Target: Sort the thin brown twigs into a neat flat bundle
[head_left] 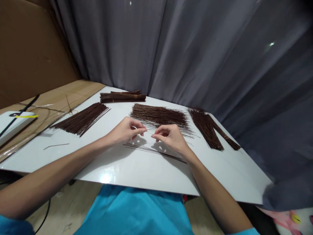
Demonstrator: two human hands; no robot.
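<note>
My left hand [127,130] and my right hand [170,136] meet over the middle of a white board [114,169], fingers pinched together. Between the fingertips runs a very thin light strand [148,131], too fine to name. Under both hands lie a few thin dark brown sticks [154,151] in a small loose group. Just beyond the hands a wide spread pile of the same sticks [158,117] rests on the board.
A fanned stick pile [81,120] lies at left, another pile [206,129] at right, and tied bundles [122,97] at the back. One bent stick [56,146] lies alone at left. Grey curtain [195,49] hangs behind; a white box [14,122] sits far left.
</note>
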